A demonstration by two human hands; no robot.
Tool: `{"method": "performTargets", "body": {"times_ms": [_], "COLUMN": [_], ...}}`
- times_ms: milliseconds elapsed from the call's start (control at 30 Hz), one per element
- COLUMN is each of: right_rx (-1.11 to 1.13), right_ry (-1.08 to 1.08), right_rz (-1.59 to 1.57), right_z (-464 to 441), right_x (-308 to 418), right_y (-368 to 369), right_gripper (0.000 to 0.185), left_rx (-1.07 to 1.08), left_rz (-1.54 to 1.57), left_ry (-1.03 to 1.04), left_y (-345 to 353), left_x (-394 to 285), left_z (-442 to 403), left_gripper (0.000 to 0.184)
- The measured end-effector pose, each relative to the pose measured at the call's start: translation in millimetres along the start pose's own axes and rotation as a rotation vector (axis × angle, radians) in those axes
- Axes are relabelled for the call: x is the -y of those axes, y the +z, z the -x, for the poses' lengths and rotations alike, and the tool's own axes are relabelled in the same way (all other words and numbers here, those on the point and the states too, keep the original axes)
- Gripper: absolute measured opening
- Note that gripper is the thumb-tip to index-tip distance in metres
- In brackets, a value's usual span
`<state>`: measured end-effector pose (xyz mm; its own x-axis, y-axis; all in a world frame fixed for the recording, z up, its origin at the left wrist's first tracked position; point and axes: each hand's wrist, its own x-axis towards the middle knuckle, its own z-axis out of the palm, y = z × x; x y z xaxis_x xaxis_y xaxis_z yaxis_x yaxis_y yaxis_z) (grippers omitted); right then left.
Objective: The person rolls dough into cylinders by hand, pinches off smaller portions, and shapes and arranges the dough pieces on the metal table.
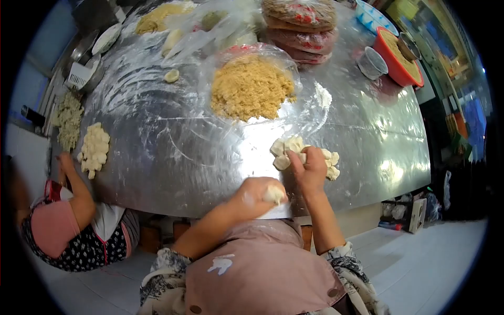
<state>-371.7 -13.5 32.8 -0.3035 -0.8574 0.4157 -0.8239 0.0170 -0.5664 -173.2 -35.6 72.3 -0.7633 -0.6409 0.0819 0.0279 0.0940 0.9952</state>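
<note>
While the heap of crumbly yellow mixture [252, 86] lies on its clear plastic on the metal table [210, 168], both hands of the person are at the near side of this heap. The left hand [251, 199], somewhat blurred, is the nearer one to the table's edge; its fingers are curled in around a small lump of dough [274, 195]. To the near right of the heap is a cluster of dough pieces [286, 145]. The right hand [313, 170] is at this cluster, with the fingers bent and the thumb on the dough; whether it grips one piece, it cannot be told. Left of the heap, further away, lies a second dough cluster [94, 149], near a co-worker's hand [66, 161]. Just right of the heap is a white powder patch [322, 96]. Behind it, to the right, stand stacked bags [302, 29], and further right a red bowl [390, 63].
</note>
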Motion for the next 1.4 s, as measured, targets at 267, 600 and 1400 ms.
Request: {"method": "performTargets", "body": {"times_ms": [267, 600, 1400], "right_rx": [0.447, 0.344, -0.137], "right_ry": [-0.014, -0.101, 0.154], "right_rz": [-0.457, -0.395, -0.25], "right_z": [5.8, 16.9, 1.5], "right_x": [61.6, 61.5, -19.6], "right_y": [-15.9, -1.3, -32.0], "right_gripper": [0.027, 0.024, 0.02], "left_rx": [-0.265, -0.105, -0.046], "left_rz": [-0.392, -0.152, 0.23], "left_ry": [0.037, -0.201, -0.353], "left_y": [-8.3, -12.2, -12.7], "left_x": [24.2, 24.0, -4.8], "left_z": [-10.1, -0.4, -12.2], "left_gripper": [0.091, 0.045, 0.056]}}
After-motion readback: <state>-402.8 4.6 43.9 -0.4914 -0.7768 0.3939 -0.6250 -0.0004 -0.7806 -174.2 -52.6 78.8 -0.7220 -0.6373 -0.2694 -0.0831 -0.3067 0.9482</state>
